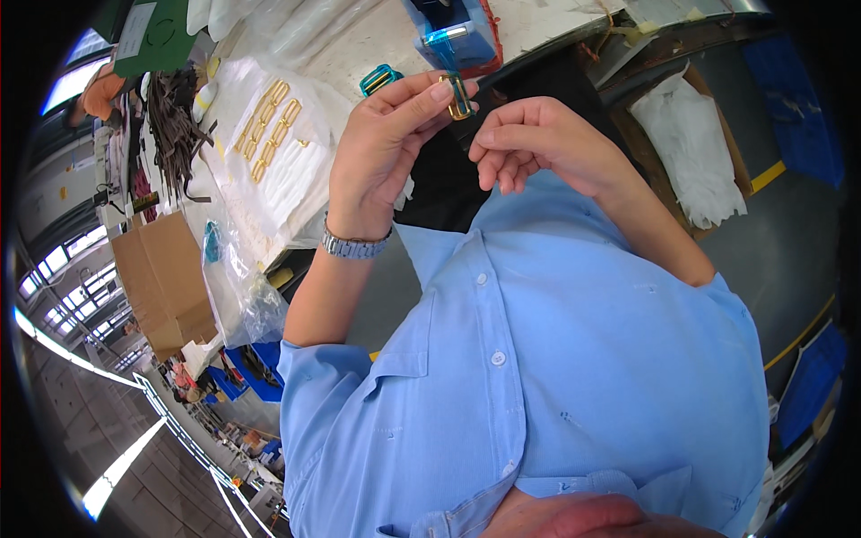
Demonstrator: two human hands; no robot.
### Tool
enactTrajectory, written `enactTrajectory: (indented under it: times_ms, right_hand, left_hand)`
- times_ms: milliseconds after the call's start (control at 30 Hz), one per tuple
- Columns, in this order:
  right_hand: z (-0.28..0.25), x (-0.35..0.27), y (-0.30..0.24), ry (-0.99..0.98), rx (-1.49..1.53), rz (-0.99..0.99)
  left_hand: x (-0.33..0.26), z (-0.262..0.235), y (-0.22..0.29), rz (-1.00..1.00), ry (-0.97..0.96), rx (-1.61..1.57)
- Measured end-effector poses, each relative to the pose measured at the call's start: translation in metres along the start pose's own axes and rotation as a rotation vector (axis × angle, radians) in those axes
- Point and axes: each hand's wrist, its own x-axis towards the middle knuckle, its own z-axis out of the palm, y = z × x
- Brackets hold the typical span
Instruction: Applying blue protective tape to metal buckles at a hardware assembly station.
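Observation:
In my left hand (395, 121), a gold oblong buckle (459, 97) with dark teal film on it is pinched between thumb and fingers. My right hand (543, 143) hangs just to the right of it, fingers loosely bent and apart, with nothing visible in them. Just beyond my left fingers is a blue tape dispenser (426, 31), a strip of teal film (439, 54) hanging from its near side. Another teal-wrapped gold piece (380, 79) lies on the table beside my left hand.
Rows of gold buckles (265, 125) lie on white sheeting to the left. Past them hang dark straps (175, 117), with a brown cardboard sheet (163, 282) nearer. On the right stands a carton holding white plastic (691, 148). The table edge (547, 49) runs beyond my right hand.

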Motion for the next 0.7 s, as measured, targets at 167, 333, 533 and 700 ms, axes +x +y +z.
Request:
enactTrajectory:
  times_ms: [167, 333, 533, 700]
  right_hand:
    - [-0.003, 0.014, 0.015, -0.030, 0.267, -0.071]
    - [-0.003, 0.024, 0.020, -0.193, 0.488, -0.107]
    - [0.006, 0.018, 0.019, -0.081, 0.559, -0.095]
    - [0.011, 0.011, 0.014, -0.036, 0.613, -0.099]
  left_hand:
    - [-0.002, -0.001, 0.007, -0.050, -0.012, 0.020]
    - [-0.004, 0.001, 0.013, -0.086, 0.025, 0.024]
    - [-0.005, -0.003, 0.008, -0.075, -0.069, -0.071]
    - [-0.006, 0.010, -0.006, 0.003, -0.002, -0.106]
